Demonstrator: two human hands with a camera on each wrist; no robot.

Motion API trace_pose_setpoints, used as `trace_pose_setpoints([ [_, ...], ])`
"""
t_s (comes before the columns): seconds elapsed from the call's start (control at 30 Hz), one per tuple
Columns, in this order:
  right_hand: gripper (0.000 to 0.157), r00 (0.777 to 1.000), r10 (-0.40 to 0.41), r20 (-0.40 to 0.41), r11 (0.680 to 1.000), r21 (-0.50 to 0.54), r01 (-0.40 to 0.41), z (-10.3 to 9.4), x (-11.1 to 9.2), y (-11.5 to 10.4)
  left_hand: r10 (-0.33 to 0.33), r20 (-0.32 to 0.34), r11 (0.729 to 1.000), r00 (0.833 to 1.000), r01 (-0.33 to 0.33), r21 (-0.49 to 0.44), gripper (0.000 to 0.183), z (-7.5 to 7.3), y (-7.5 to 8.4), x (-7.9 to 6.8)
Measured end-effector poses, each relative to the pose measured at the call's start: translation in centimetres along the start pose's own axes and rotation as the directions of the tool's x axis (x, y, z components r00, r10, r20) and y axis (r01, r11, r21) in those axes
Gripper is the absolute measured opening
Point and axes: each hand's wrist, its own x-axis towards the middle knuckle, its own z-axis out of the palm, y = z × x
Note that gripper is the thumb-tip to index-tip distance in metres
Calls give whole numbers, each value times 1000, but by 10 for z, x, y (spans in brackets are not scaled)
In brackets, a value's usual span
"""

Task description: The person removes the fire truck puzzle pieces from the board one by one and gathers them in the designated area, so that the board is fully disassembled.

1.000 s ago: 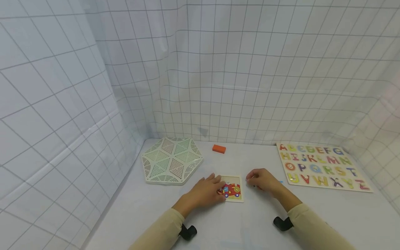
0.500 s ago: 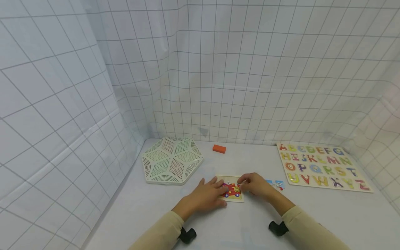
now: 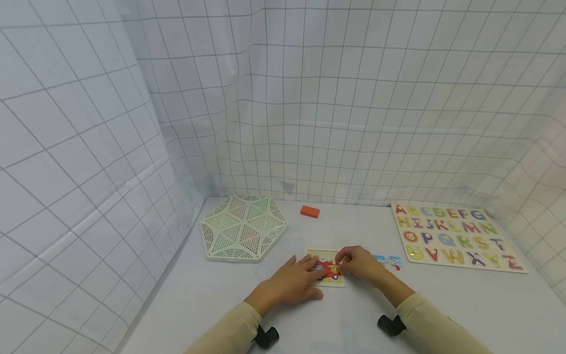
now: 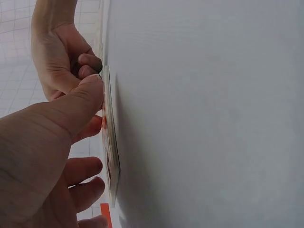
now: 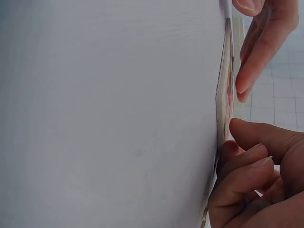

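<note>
At one picture board (image 3: 328,281), two hands (image 3: 289,282) (two blue pieces (image 3: 395,259) nearby)

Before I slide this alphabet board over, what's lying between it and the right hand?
Light-blue puzzle pieces lie between the right hand and the alphabet board, as the head view shows.

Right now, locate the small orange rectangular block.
In the head view, the orange block lies right of the pale hexagonal perforated board and beyond the small square red-vehicle puzzle.
</note>
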Motion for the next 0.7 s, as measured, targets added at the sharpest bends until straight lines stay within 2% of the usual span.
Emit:
trace_pose_setpoints([
  [0.13,16,1000,0,-3,1000,0,0,2,0,0,36,-2,999,999,-36,0,60,0,4,0],
  [0.37,12,999,-33,-10,999,3,33,3,2,1,39,0,998,999,-39,39,61,0,8,-1],
  [0.7,9,998,-56,22,990,129,53,-1,3,2,35,11,998,999,-35,49,63,1,8,0],
])
